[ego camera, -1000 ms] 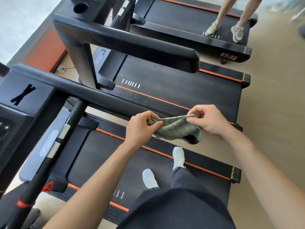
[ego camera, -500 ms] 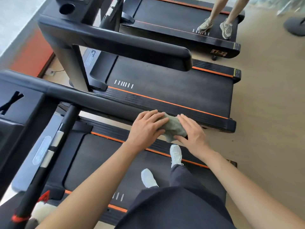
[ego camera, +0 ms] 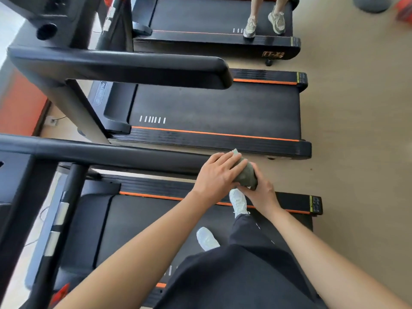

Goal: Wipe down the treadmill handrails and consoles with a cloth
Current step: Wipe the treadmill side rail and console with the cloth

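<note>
One head-worn, wide-angle view, tipped steeply down and forward.

The camera sits above the person's own torso, so both forearms rise from the bottom edge to the left hand [ego camera: 219, 172] and right hand [ego camera: 260, 190]. They are close at centre frame, on the cloth [ego camera: 246, 175] at the handrail [ego camera: 111, 152] end. The neighbouring treadmill [ego camera: 211, 108] lies farther off toward the top edge, and straight lines bow near the borders.

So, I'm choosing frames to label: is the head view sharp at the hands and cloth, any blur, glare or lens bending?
Head view: the grey-green folded cloth, left hand and right hand are sharp; the orange object at top right is smeared; the wide-angle lens slants the grey upright post; even light, soft sheen on the neighbouring treadmill's black handrail, no harsh glare.
</note>
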`<action>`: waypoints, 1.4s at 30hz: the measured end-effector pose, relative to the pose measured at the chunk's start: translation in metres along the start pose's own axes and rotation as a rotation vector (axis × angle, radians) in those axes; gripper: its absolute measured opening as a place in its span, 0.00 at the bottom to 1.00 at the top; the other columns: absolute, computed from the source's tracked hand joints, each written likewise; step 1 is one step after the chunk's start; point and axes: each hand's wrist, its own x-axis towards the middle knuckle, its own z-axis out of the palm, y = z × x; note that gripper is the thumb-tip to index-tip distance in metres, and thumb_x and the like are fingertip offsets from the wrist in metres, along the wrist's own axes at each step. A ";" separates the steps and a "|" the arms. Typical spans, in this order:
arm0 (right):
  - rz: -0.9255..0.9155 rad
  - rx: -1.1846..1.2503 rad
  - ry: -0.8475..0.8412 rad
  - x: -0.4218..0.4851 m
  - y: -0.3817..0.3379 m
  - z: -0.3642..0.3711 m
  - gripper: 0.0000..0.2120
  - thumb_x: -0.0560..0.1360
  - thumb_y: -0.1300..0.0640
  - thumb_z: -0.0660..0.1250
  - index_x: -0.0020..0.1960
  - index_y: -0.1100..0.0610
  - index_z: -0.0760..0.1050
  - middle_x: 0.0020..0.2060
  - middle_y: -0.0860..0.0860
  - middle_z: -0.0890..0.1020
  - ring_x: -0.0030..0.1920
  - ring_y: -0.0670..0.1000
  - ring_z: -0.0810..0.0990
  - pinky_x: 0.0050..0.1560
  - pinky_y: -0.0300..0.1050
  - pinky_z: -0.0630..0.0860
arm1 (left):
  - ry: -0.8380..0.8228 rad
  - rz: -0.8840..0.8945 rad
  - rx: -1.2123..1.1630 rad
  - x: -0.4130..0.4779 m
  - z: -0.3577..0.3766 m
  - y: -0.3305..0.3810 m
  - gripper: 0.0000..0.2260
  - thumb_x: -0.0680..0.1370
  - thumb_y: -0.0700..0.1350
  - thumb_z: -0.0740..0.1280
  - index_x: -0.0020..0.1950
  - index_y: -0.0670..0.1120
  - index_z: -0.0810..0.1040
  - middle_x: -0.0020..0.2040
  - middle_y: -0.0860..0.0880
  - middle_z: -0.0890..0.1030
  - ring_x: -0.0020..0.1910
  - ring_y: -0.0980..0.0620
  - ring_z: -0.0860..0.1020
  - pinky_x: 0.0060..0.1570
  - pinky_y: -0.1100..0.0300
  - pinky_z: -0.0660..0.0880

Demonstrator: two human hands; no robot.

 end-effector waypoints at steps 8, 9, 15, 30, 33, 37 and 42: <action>-0.132 -0.153 -0.014 0.000 -0.013 -0.007 0.41 0.68 0.49 0.73 0.78 0.57 0.66 0.72 0.52 0.73 0.73 0.51 0.70 0.72 0.46 0.68 | 0.094 -0.046 0.024 -0.028 -0.003 -0.037 0.37 0.66 0.58 0.80 0.71 0.47 0.76 0.68 0.48 0.78 0.67 0.46 0.76 0.67 0.51 0.69; -0.166 -0.188 -0.020 0.002 -0.020 -0.007 0.39 0.68 0.47 0.72 0.77 0.56 0.67 0.74 0.52 0.72 0.74 0.50 0.69 0.74 0.45 0.66 | 0.106 -0.065 0.039 -0.035 -0.005 -0.043 0.37 0.66 0.58 0.80 0.71 0.47 0.75 0.68 0.48 0.78 0.68 0.45 0.76 0.68 0.50 0.68; -0.229 -0.502 -0.092 0.029 -0.063 0.014 0.34 0.72 0.42 0.75 0.75 0.51 0.71 0.71 0.53 0.75 0.72 0.55 0.72 0.72 0.50 0.65 | 0.178 -0.155 0.122 -0.073 -0.011 -0.079 0.35 0.70 0.60 0.76 0.73 0.48 0.74 0.71 0.48 0.77 0.72 0.44 0.73 0.73 0.47 0.66; -0.525 -0.778 -0.411 0.072 -0.181 0.140 0.40 0.77 0.41 0.68 0.82 0.48 0.53 0.79 0.52 0.63 0.76 0.53 0.65 0.72 0.53 0.66 | 0.265 -0.423 0.363 -0.169 -0.051 -0.178 0.30 0.72 0.58 0.76 0.70 0.49 0.76 0.71 0.47 0.77 0.71 0.44 0.74 0.72 0.47 0.68; -0.605 -0.788 -0.468 0.081 -0.203 0.168 0.40 0.78 0.42 0.67 0.82 0.48 0.51 0.81 0.51 0.58 0.78 0.52 0.61 0.72 0.52 0.65 | 0.319 -0.506 0.433 -0.191 -0.059 -0.195 0.25 0.74 0.55 0.74 0.69 0.49 0.78 0.71 0.47 0.77 0.70 0.44 0.76 0.70 0.46 0.70; -0.697 -0.786 -0.555 0.096 -0.230 0.205 0.41 0.79 0.44 0.67 0.83 0.47 0.47 0.82 0.49 0.52 0.79 0.51 0.58 0.71 0.50 0.66 | 0.458 -0.649 0.503 -0.217 -0.060 -0.212 0.12 0.80 0.45 0.67 0.63 0.48 0.82 0.67 0.47 0.81 0.65 0.44 0.80 0.65 0.48 0.75; -0.960 -0.836 -0.614 0.116 -0.250 0.252 0.42 0.78 0.48 0.70 0.82 0.46 0.47 0.82 0.50 0.49 0.81 0.56 0.52 0.77 0.54 0.61 | 0.529 -0.801 0.529 -0.245 -0.072 -0.217 0.06 0.79 0.40 0.69 0.50 0.50 0.85 0.57 0.53 0.85 0.57 0.49 0.83 0.52 0.54 0.77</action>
